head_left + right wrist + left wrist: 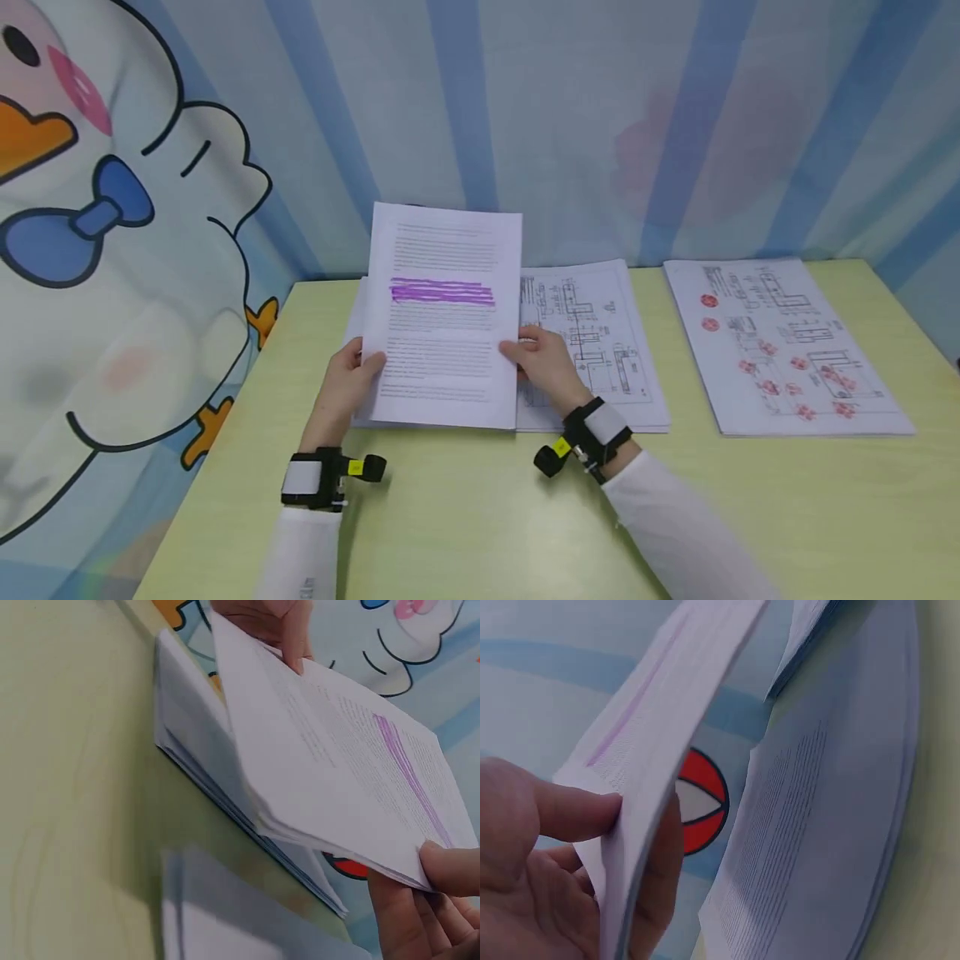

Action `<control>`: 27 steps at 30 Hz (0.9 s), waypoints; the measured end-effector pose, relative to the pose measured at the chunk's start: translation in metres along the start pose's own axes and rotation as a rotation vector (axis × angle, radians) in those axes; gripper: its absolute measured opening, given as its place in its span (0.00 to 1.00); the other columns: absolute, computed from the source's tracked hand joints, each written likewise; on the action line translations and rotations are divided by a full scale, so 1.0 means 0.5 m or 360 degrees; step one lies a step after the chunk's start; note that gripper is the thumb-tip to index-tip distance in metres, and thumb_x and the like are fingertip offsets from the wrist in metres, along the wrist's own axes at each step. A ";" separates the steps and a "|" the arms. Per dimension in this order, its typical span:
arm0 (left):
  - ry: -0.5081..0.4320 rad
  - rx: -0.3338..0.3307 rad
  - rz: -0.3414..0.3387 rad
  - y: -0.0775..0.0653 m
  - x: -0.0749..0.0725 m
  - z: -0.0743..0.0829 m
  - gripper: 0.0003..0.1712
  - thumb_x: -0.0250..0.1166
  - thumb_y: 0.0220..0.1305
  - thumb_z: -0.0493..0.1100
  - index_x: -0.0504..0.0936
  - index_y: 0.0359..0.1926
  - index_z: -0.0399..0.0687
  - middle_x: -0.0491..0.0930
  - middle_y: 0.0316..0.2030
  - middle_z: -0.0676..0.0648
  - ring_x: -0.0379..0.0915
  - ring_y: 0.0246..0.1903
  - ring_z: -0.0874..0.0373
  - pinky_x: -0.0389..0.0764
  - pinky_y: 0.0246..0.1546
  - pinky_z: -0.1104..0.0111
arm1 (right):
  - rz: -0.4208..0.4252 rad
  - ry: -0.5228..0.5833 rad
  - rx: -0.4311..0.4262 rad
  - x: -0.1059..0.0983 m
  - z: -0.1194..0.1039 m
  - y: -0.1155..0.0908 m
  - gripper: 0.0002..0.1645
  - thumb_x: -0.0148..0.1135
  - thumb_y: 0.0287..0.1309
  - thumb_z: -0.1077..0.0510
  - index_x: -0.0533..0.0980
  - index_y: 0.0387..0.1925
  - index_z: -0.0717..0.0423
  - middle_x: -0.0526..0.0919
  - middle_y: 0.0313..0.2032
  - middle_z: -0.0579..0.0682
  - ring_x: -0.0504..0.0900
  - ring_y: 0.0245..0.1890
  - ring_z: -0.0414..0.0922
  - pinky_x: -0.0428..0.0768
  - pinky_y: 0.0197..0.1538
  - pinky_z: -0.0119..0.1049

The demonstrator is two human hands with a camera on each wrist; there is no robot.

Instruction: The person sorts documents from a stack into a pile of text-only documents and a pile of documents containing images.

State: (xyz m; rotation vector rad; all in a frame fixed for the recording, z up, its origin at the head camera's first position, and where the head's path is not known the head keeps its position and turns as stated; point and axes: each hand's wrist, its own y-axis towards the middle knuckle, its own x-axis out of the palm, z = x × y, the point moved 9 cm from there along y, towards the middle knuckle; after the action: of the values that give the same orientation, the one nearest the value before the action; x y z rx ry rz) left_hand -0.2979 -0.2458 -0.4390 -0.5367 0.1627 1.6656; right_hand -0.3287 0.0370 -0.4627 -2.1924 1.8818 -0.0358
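Between both hands a stack of printed sheets (442, 358) is held up, its top page lined with text and marked by purple highlighter strokes. My left hand (348, 379) pinches the stack's left edge, thumb on top and fingers beneath, as the left wrist view also shows. On the opposite edge my right hand (547, 362) grips with the thumb over the page. Under the raised stack another pile of text sheets (780, 825) lies on the table, mostly hidden in the head view. Next to it, partly behind the right hand, is a pile of technical drawings (622, 333).
Farther right on the pale yellow-green table (465, 517) lies a pile of drawings with red stamps (787, 350). A blue striped curtain (570, 125) stands behind the table's back edge, and a cartoon duck print (150, 333) covers the left side.
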 end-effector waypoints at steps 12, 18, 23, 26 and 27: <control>0.0215 -0.0230 0.0088 0.034 -0.079 -0.087 0.32 0.47 0.72 0.38 0.56 0.75 0.39 0.64 0.70 0.34 0.64 0.63 0.43 0.62 0.69 0.47 | -0.0047 -0.0384 -0.0132 0.142 -0.001 0.054 0.26 0.53 0.68 0.60 0.71 0.66 0.60 0.81 0.31 0.52 0.76 0.24 0.39 0.70 0.26 0.27; 0.0281 -0.0198 0.0213 0.039 -0.099 -0.105 0.29 0.51 0.72 0.38 0.64 0.71 0.35 0.70 0.63 0.33 0.68 0.55 0.44 0.69 0.61 0.51 | -0.0026 -0.0650 -0.0271 0.169 -0.015 0.067 0.30 0.55 0.68 0.60 0.66 0.69 0.63 0.75 0.24 0.50 0.76 0.18 0.40 0.70 0.23 0.28; 0.0246 -0.0204 0.0318 0.044 -0.114 -0.115 0.27 0.56 0.70 0.39 0.70 0.68 0.35 0.74 0.60 0.33 0.70 0.52 0.46 0.70 0.57 0.55 | 0.0030 -0.0747 -0.0314 0.175 -0.024 0.072 0.18 0.58 0.66 0.60 0.77 0.54 0.63 0.72 0.21 0.47 0.73 0.20 0.41 0.66 0.24 0.29; 0.0257 -0.0200 0.0394 0.046 -0.122 -0.117 0.27 0.58 0.69 0.40 0.71 0.67 0.36 0.75 0.59 0.34 0.71 0.52 0.45 0.71 0.57 0.56 | 0.0015 -0.0774 -0.0314 0.178 -0.026 0.072 0.07 0.59 0.64 0.59 0.77 0.36 0.62 0.69 0.19 0.47 0.70 0.19 0.41 0.62 0.23 0.29; 0.0269 -0.0194 0.0421 0.046 -0.125 -0.116 0.27 0.59 0.69 0.40 0.71 0.67 0.36 0.76 0.59 0.33 0.71 0.53 0.44 0.71 0.58 0.55 | -0.0001 -0.0776 -0.0310 0.180 -0.026 0.072 0.08 0.60 0.64 0.59 0.76 0.33 0.61 0.69 0.19 0.47 0.69 0.19 0.42 0.62 0.23 0.29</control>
State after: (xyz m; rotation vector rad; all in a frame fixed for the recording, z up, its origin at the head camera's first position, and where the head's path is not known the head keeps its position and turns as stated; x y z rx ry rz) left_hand -0.3007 -0.3292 -0.4672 -0.7756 0.2661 1.8952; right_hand -0.3511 -0.0580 -0.4704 -2.0696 1.6580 0.6464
